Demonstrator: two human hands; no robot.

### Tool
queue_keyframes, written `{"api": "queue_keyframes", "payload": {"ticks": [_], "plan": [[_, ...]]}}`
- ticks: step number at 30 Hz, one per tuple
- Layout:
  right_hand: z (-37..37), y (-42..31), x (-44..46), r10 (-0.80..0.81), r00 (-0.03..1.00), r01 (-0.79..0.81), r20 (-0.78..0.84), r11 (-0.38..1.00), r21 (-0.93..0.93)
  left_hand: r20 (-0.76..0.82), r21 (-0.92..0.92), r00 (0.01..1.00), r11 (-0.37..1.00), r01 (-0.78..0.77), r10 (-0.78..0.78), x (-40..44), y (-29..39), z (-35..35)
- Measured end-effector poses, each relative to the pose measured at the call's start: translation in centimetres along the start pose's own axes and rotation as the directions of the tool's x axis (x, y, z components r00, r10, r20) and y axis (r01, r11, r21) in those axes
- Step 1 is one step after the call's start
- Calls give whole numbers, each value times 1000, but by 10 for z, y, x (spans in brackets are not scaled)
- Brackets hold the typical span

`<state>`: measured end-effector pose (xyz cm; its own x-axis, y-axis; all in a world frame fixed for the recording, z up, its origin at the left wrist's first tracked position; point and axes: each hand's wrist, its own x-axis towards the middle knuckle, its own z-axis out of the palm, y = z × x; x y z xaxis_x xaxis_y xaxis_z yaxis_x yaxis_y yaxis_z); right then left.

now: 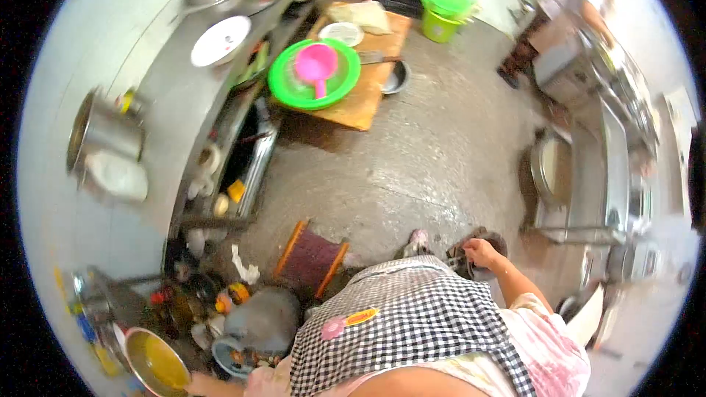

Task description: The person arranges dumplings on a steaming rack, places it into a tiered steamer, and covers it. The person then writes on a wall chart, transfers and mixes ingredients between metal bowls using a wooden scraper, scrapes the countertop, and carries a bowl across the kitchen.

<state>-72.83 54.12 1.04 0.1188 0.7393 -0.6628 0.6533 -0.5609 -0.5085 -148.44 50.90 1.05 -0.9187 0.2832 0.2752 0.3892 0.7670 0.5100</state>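
At the lower left edge, my left hand [197, 384] grips the rim of a round metal basin [132, 345] with yellow liquid inside. Most of this hand is cut off or hidden by the basin's side. My right hand [482, 251] hangs in front of my right side with its fingers curled in, and no object shows in it. Beneath it lies a dark, blurred shape on the floor that I cannot make out. A black-and-white checked apron [412, 316] covers my front.
A low wooden table [360, 114] carries a green basin [279, 92] with a pink ladle [316, 65]. A steel counter [165, 95] runs along the left. A stool [312, 257] stands ahead. Another person [573, 7] works at the right-hand counter.
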Motion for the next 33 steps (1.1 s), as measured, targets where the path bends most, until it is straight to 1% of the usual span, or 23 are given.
{"api": "queue_keyframes", "payload": {"ticks": [4,6,8,9,11,12,14,15,16,17,18,19,20,21,22,24,25,26,28,30,31,32,33], "plan": [[4,54,-29,171,985,-166,-24,976,142,182,138,979,983,-119,93,-58,44,24],[6,102,-29,235,971,-227,-31,959,171,232,165,965,972,-166,125,-75,72,24],[7,148,-32,280,957,-252,-75,931,262,256,149,949,963,-226,183,-83,108,25],[5,171,-34,344,935,-301,-85,898,321,271,115,938,960,-255,217,-84,130,29],[4,210,-47,447,891,-307,-76,718,625,295,-141,884,931,-337,364,-122,199,40],[1,224,-55,508,860,-317,-46,604,731,287,-307,846,880,-363,449,-175,251,43],[-11,248,-76,564,822,-322,-72,566,759,462,-549,629,759,-351,625,-253,326,44],[-14,258,-86,593,801,-324,-81,543,774,437,-608,519,667,-431,734,-258,339,86],[-14,273,-97,632,768,-307,-104,506,806,447,-657,427,612,-439,786,-284,370,101],[-12,287,-107,671,732,-289,-118,464,837,452,-708,329,558,-434,829,-311,401,115],[-14,299,-116,709,693,-269,-132,423,865,496,-745,260,560,-363,829,-368,445,101],[-14,307,-126,743,660,-263,-116,373,890,638,-765,234,640,75,734,-375,474,155],[-18,308,-136,774,625,-253,-102,324,912,732,-672,180,652,350,657,-404,510,171],[-17,308,-144,807,584,-238,-89,275,931,813,-519,123,614,595,569,-433,546,187],[-11,312,-150,831,547,-205,-103,252,946,863,-424,104,595,682,495,-494,591,150],[-1,318,-160,876,468,-145,-118,208,967,894,-312,-54,706,636,445,-566,654,136],[-5,311,-166,912,392,-136,-122,188,973,890,-293,-109,739,606,442,-602,681,136],[-4,310,-171,929,356,-90,-99,140,986,885,-276,-157,766,580,438,-639,705,133],[2,309,-172,951,303,10,-70,70,997,843,-246,-304,821,515,443,-727,737,92],[36,319,-170,946,315,-21,-74,85,996,763,-282,-423,840,464,489,-799,759,68],[47,313,-166,962,261,54,-80,69,996,704,-323,-474,833,449,529,-829,769,59],[56,308,-164,973,232,73,7,-25,997,654,-315,-538,838,445,532,-865,776,41],[38,287,-166,974,212,59,75,-89,994,600,-308,-598,843,440,532,-902,783,23]]}}
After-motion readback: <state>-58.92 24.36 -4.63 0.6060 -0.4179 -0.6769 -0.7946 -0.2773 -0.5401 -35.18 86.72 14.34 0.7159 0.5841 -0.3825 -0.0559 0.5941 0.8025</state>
